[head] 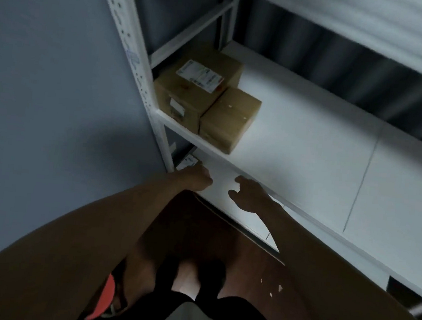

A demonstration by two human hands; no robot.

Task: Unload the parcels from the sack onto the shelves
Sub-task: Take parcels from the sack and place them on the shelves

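Parcels: two brown cardboard boxes stand on the white shelf board (307,153), at its left end against the corner upright.
Larger parcel (196,82): sits at the back left, a white shipping label on its top face and a smaller sticker on its front face.
Smaller parcel (230,119): plain top, just beside the larger one on its right and nearer the front edge, touching it along one side.
Third parcel (188,162): only a labelled corner shows, on the lower shelf (228,184), tucked under the board above at the far left.
Left hand (195,180): reaches to the lower shelf, right next to that labelled corner; fingers curl under and the hand looks like a loose fist, but whether it holds the parcel cannot be told, since the frame is blurred there.
Right hand (249,195): over the lower shelf, well to the right of the left hand, fingers spread and relaxed, holding nothing.
Sack: not seen in this view.
Shelving frame (137,59): white perforated metal upright at the left, with a diagonal brace behind the parcels.
Wall (46,81): plain grey, left of the frame.
Floor (198,235): dark reddish brown below the arms.
Person: both bare forearms stretch forward; dark shorts and an orange-red shoe (106,296) show at the bottom.
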